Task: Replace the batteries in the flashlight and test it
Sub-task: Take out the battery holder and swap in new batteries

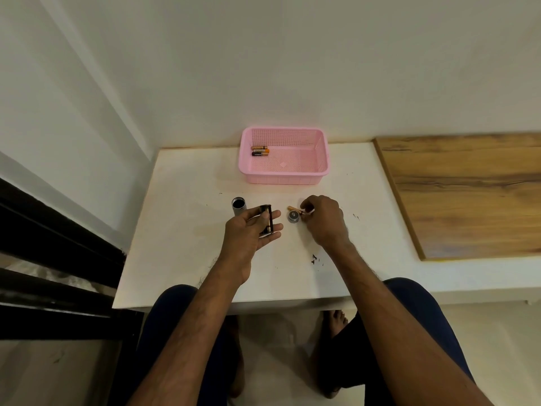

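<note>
Mid-frame, the left hand (251, 230) is gripping the black battery holder (267, 218), the open flashlight tube (239, 206) standing just left of it on the counter (181, 235), while the right hand (322, 222) is pinching an orange battery (292, 208), best seated matching the holder's polarity.

No legible text; print on orange-black cylindrical batteries (260, 151) in pink plastic mesh basket (281, 178) is too blurred.
</note>
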